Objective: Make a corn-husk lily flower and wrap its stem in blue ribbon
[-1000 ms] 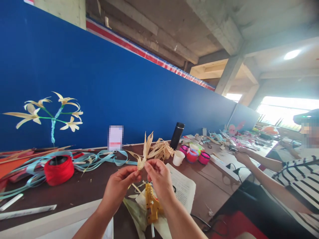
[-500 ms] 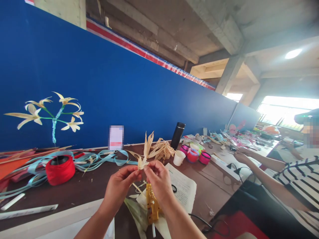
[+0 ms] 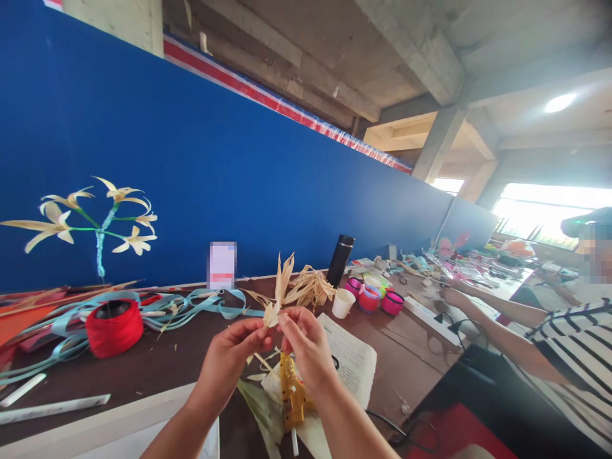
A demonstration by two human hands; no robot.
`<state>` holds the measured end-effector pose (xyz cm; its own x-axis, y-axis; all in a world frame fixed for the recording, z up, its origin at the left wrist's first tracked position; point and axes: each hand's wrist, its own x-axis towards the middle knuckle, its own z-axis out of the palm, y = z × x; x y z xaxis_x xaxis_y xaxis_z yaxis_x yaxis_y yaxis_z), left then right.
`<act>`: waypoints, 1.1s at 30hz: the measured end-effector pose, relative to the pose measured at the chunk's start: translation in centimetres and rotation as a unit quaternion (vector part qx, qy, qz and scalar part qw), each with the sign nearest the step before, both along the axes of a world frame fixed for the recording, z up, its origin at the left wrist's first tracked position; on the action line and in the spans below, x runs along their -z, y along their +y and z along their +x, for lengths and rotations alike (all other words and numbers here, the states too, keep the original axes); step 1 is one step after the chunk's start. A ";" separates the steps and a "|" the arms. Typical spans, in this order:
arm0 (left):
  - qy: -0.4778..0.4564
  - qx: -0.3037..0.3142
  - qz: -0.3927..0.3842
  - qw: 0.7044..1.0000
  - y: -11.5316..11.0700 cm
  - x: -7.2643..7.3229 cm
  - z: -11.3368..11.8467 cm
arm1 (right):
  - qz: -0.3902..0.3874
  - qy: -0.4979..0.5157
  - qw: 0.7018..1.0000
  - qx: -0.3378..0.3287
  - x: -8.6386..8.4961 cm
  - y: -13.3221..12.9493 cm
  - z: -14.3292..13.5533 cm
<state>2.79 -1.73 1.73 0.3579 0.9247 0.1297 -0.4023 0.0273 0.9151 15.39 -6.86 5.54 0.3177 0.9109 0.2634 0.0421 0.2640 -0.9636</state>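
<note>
Between my two hands is a small pale flower of dried corn husk [image 3: 272, 314], raised above the table. My left hand [image 3: 234, 350] pinches its base from the left. On the other side my right hand [image 3: 306, 341] has its thumb and fingers closed at the flower's right edge. Just below my hands a yellow hot glue gun [image 3: 292, 398] lies on husk pieces, with a white glue stick poking out of its near end. A greenish husk leaf [image 3: 261, 408] is beside it. Partly behind my right wrist is an open book [image 3: 356, 360].
A bundle of dried husks [image 3: 310, 285], a white cup [image 3: 343, 303], a black flask [image 3: 340, 261] and bright tape rolls [image 3: 370, 297] stand beyond. Leftward are red ribbon [image 3: 115, 328], blue straps [image 3: 201, 303] and a husk-flower stem [image 3: 100, 245]. A co-worker's arm [image 3: 497, 325] reaches in at right.
My right hand's fingers have shifted slightly at the flower. The flower stays pinched in about the same place. The view has turned a little.
</note>
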 end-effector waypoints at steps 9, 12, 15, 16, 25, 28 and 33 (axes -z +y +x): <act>0.050 -0.007 0.066 0.997 -0.5 -0.8 -0.4 | -0.013 0.018 0.999 -0.045 -0.4 -0.6 0.7; 0.069 -0.045 0.129 0.988 -0.9 -1.2 -0.5 | 0.006 0.014 0.999 -0.050 -0.7 -1.5 0.8; 0.074 -0.083 0.197 0.974 -1.5 -1.5 -0.4 | 0.019 0.019 0.998 -0.051 -0.8 -2.5 0.9; 0.073 -0.089 0.216 0.970 -1.6 -1.6 -0.4 | 0.020 0.019 0.998 -0.053 -0.8 -2.8 1.0; 0.110 -0.083 0.279 0.950 -1.9 -1.6 0.0 | 0.030 -0.021 0.999 -0.018 -1.6 -4.1 1.7; 0.118 -0.087 0.283 0.948 -1.9 -1.6 0.0 | 0.028 -0.054 0.998 -0.013 -1.5 -4.0 1.9; 0.114 -0.097 0.292 0.945 -1.8 -1.7 0.1 | 0.010 -0.074 0.997 -0.019 -1.2 -4.1 1.9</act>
<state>2.92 -3.51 3.48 0.2700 0.7706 0.5773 -0.1387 -0.5621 0.8153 17.29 -10.92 6.74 0.2387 0.9159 0.3228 0.1735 0.2868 -0.9422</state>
